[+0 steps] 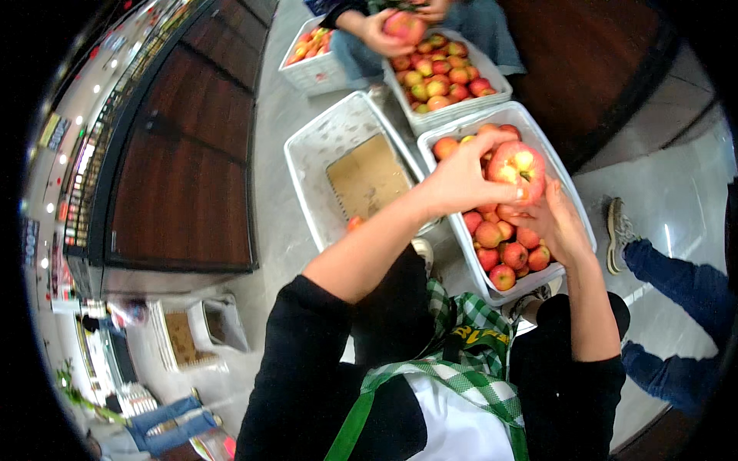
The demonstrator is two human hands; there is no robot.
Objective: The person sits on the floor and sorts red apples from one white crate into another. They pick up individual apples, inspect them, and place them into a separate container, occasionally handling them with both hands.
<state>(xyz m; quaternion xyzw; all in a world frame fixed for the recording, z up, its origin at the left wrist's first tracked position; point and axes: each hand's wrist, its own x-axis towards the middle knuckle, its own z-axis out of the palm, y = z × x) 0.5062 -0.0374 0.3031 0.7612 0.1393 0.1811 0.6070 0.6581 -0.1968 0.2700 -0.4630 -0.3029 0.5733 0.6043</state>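
Note:
My left hand (461, 178) grips a large red-and-yellow apple (517, 171), its stem end turned up towards me. Just below and to the right of that apple is my right hand (556, 225), slightly blurred, fingers spread. Whether it touches the apple is unclear. Both hands are over a white plastic crate (578, 216) that holds many red apples (515, 254). Left of it, another white crate (301, 167) has a piece of cardboard (369, 173) on its bottom and an apple (356, 222) near my forearm.
Opposite, a co-worker's hand (377, 34) holds an apple (405, 27) over a third crate (455, 109) of apples. A further apple crate (317, 75) stands behind. Dark wood-panelled display units (184, 155) flank the floor. A person's legs (674, 288) are at right; crates (222, 322) lie lower left.

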